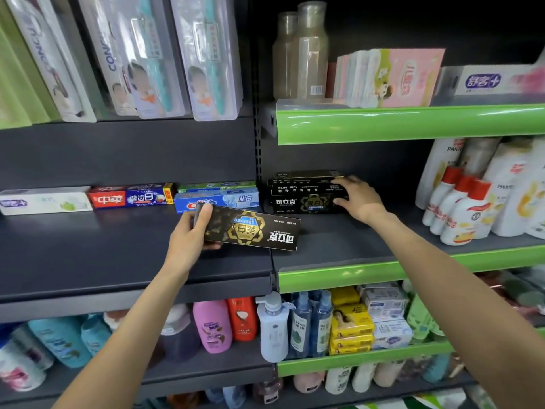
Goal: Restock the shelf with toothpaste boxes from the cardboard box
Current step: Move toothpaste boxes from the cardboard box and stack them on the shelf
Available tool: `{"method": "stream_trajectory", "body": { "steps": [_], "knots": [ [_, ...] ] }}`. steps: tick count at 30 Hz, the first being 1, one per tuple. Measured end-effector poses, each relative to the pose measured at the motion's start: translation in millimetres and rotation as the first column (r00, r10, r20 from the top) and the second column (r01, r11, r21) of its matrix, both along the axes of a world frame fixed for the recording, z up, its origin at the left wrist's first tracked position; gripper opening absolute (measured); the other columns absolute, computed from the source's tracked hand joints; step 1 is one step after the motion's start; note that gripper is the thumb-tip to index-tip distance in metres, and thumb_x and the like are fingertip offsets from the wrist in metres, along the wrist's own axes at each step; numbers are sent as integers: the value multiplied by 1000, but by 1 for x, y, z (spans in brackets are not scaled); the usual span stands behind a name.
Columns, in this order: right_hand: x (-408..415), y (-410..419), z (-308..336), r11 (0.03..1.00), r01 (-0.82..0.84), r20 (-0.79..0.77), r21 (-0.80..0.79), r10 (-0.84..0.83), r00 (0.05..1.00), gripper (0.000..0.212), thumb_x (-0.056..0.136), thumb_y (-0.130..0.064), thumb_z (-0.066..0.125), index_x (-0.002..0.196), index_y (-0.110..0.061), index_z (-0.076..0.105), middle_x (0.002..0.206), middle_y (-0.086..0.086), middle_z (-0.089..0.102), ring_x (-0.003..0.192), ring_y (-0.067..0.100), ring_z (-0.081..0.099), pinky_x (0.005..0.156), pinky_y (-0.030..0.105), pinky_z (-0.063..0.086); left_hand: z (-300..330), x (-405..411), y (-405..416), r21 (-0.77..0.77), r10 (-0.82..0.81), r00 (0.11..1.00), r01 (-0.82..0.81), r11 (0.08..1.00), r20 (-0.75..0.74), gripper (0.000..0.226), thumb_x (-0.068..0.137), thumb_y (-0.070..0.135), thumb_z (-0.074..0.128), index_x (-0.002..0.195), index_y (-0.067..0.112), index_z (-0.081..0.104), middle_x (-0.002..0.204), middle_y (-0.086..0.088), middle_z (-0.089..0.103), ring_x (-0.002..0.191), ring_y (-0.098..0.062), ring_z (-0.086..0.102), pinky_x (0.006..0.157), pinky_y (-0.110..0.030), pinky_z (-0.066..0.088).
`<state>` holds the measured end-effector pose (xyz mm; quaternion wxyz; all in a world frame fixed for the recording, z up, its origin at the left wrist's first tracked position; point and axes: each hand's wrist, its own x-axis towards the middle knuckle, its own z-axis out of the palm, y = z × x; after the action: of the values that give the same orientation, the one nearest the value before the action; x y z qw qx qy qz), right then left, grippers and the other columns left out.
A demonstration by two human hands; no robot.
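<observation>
The person is standing close to the grey shelf [88, 255], both bare arms reaching in. The left hand [191, 237] is gripping a black toothpaste box [250, 230] by its left end, thumb curled over the top edge and fingers wrapped underneath. That box is hanging just above the shelf board, tilted a little, with its gold print reading upside down.

The right hand [358, 199] is resting against the right end of a stack of black boxes [305, 191] already sitting at the back of the shelf. Its fingers are spread and lying fairly straight along the stack's end and top; whether the thumb is pinching anything is hard to say from here, since it is partly tucked against the front face. The held box is hovering just in front and to the left of this stack, not touching it.

To the left along the back are lying a blue toothpaste box [216, 202], a red and blue one [129, 197] and a white one [44, 202]. White bottles with red caps [460, 211] are standing to the right of the stack. Packaged toothbrushes [206, 54] are hanging above, and bottles and yellow packs [351, 326] are filling the shelf below.
</observation>
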<state>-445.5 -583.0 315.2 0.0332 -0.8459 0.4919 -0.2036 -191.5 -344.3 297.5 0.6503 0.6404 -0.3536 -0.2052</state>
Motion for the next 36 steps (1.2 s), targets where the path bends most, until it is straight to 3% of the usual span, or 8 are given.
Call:
{"method": "stream_trajectory", "body": {
  "steps": [4, 10, 17, 21, 24, 26, 29, 36],
  "knots": [
    [15, 16, -2, 986, 73, -40, -147, -79, 996, 34, 93, -31, 53, 127, -26, 58, 146, 7, 34, 128, 34, 33, 101, 42, 33, 2, -5, -4, 29, -57, 996, 59, 998, -73, 50, 90, 51, 50, 117, 9, 53, 109, -5, 65, 91, -15, 67, 63, -24, 58],
    [10, 105, 1, 924, -330, 419, -193, 382, 824, 46, 93, -35, 55, 136, -27, 45, 142, -1, 41, 130, 15, 38, 103, 27, 31, 0, -15, -18, 8, -178, 951, 186, 983, -251, 53, 92, 53, 44, 118, 9, 57, 112, -6, 67, 96, -14, 67, 77, -30, 58],
    [17, 145, -8, 784, -434, 831, 443, -178, 527, 78, 88, -38, 61, 146, -24, 12, 130, 9, 53, 109, 18, 59, 86, 31, 54, 3, -80, -34, -143, -365, 772, 343, 928, -521, 49, 97, 44, 40, 119, 2, 53, 112, -14, 66, 89, -30, 70, 91, -39, 53],
    [19, 129, -3, 775, -482, 906, 407, -275, 323, 75, 90, -22, 63, 146, -27, 14, 125, 7, 58, 108, 17, 60, 70, 26, 56, -7, -108, -35, 166, -442, 895, 445, 880, -55, 41, 89, 57, 45, 113, 24, 45, 109, 3, 60, 96, -15, 64, 93, -40, 50],
    [3, 106, 8, 817, -447, 902, 363, -188, 389, 69, 87, -11, 65, 144, -27, 30, 122, 9, 60, 106, 18, 60, 77, 24, 52, -11, -95, -35, 436, -484, 703, 269, 859, 521, 48, 85, 64, 43, 113, 27, 55, 112, 7, 62, 104, -11, 55, 88, -32, 44],
    [-7, 87, 15, 928, -310, 777, 206, 38, 629, 64, 79, -6, 70, 136, -26, 46, 122, 8, 60, 112, 22, 58, 90, 28, 48, -13, -80, -35, 441, -426, 564, 119, 890, 707, 50, 87, 62, 44, 116, 24, 58, 116, 5, 63, 108, -15, 55, 91, -33, 43],
    [-7, 65, 21, 955, -272, 203, -119, 292, 935, 58, 76, -9, 71, 126, -32, 56, 126, 3, 59, 119, 26, 52, 104, 39, 37, -17, -62, -35, 484, -450, 484, 61, 873, 751, 47, 90, 55, 45, 121, 21, 58, 126, 4, 59, 117, -17, 52, 97, -33, 37],
    [28, 52, 11, 920, -364, -286, -147, 313, 906, 53, 84, -2, 58, 130, -28, 48, 146, 1, 37, 131, 28, 33, 105, 47, 32, -17, -52, -37, 506, -479, 444, 63, 860, 758, 41, 92, 53, 44, 121, 28, 58, 131, 9, 56, 122, -14, 48, 97, -31, 35]
  ]
}}
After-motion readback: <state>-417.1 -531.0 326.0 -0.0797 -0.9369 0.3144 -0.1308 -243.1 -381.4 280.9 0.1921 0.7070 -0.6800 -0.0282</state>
